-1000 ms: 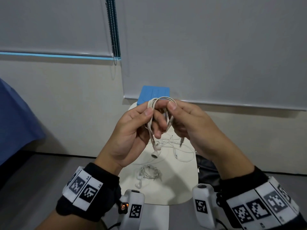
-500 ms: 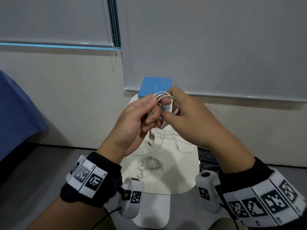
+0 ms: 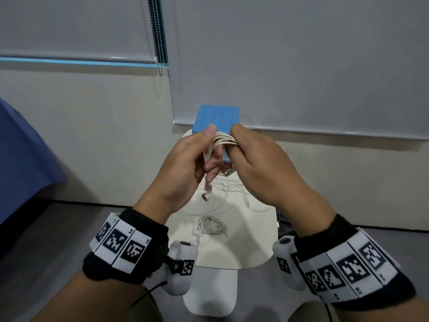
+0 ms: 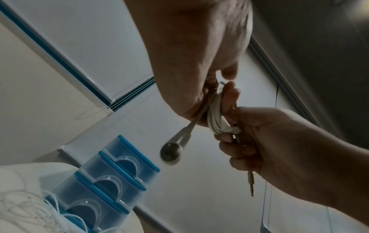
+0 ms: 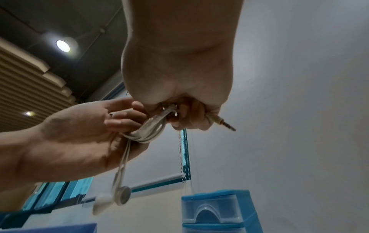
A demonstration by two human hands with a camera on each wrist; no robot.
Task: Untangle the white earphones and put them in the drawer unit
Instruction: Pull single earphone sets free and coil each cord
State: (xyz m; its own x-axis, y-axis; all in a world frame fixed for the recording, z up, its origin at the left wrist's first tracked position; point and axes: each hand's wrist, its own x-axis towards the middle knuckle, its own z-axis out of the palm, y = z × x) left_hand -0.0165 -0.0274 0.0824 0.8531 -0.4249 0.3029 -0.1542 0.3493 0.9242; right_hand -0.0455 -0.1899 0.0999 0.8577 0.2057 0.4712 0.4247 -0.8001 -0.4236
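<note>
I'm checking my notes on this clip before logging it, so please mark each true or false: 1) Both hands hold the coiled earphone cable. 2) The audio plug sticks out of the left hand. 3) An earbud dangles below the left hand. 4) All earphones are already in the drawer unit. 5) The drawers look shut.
1) True: left hand and right hand grip the coiled earphone cable.
2) False: the audio plug sticks out of the right hand.
3) True: the earbud hangs there.
4) False: other earphones lie on the table.
5) True: the drawer unit shows none pulled out.
</note>
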